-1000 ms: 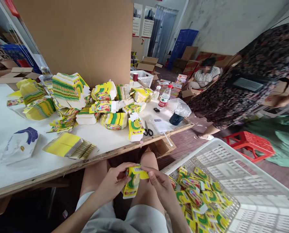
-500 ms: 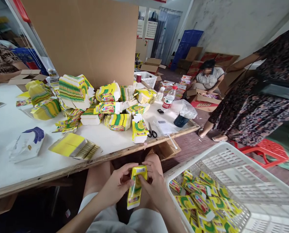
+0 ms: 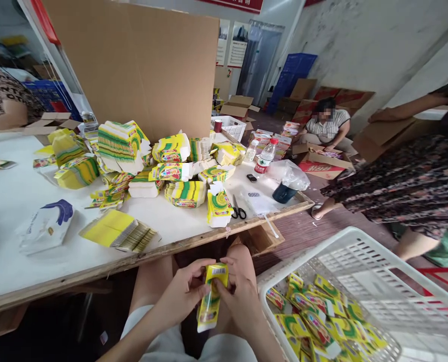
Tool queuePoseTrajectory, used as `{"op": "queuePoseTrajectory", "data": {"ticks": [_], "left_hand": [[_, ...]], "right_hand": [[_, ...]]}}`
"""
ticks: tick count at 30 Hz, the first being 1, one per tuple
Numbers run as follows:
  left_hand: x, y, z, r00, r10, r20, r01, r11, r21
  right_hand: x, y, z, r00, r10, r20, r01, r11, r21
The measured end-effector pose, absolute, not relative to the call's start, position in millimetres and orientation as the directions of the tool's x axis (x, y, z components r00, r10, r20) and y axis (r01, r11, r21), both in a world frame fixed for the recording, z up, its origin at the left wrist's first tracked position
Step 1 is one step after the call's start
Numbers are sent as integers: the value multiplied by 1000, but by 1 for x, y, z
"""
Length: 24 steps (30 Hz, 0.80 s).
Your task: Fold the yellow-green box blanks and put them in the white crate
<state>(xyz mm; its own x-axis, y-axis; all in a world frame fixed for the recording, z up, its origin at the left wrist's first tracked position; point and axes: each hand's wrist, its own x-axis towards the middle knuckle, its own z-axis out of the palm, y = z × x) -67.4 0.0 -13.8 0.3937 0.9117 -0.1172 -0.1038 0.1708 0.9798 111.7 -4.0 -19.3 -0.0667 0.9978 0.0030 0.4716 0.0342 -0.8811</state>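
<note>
Over my lap, both hands grip one small yellow-and-green printed carton point(image 3: 211, 301), which has a barcode near its upper end. My left hand point(image 3: 184, 291) pinches its left edge between thumb and fingers. On the other side, my right hand point(image 3: 239, 289) has its thumb pressed on the carton's face and its fingers behind, partly hidden. Whether the carton's top end is fully closed I cannot tell. To the right of my knee, a white plastic basket point(image 3: 307, 261) holds many similar yellow cartons point(image 3: 318, 327).
The white table point(image 3: 5, 201) bears stacks of flat cartons point(image 3: 122, 146), a tissue pack point(image 3: 48, 226), scissors point(image 3: 239, 208), a water bottle point(image 3: 266, 157) and a dark cup point(image 3: 283, 192). A person in a floral dress point(image 3: 408, 186) stands at right; another sits by a box point(image 3: 324, 161).
The person in the floral dress has stepped, and the red stool is now more hidden. My view has tilted up slightly. Both hands keep nearly the same hold on the carton.
</note>
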Motion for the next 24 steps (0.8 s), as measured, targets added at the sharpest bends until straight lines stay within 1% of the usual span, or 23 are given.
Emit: {"op": "queuePoseTrajectory", "data": {"ticks": [2,4,7,10,12,15,18,20,21,22,23,24], "left_hand": [[-69,1,-9,380,916,-126,-97,175,980],[-73,3,-5,375,915,-148,-106,201,974],[-76,7,-1,413,895,-168,-154,251,956],[-72,7,-3,447,878,-170,-178,274,945],[-67,5,-5,437,885,-157,-176,256,951],[-57,0,-7,425,900,-100,-159,183,970],[-46,-2,-7,459,887,-38,-107,98,989],[-37,5,-5,501,865,23,-34,-7,999],[-33,13,-4,509,857,83,22,-109,994],[-30,23,-3,497,852,163,109,-248,963],[-28,36,-3,469,846,255,219,-391,894],[-27,52,-4,432,832,349,335,-507,794]], "right_hand": [[113,-4,-18,-76,997,30,458,61,-887],[116,-5,-16,-105,993,54,386,91,-918],[121,-5,-14,-80,993,85,205,100,-974],[121,-7,-17,10,998,58,35,58,-998],[120,-8,-20,55,998,29,-38,31,-999],[119,-11,-21,91,995,27,-72,34,-997],[130,-16,-16,97,993,72,-12,73,-997],[149,-20,-10,148,980,136,114,120,-986],[163,-23,-6,202,962,183,209,140,-968],[178,-26,-2,284,926,249,348,142,-927],[194,-29,2,371,863,342,507,120,-854],[210,-32,4,448,776,445,647,62,-760]]}}
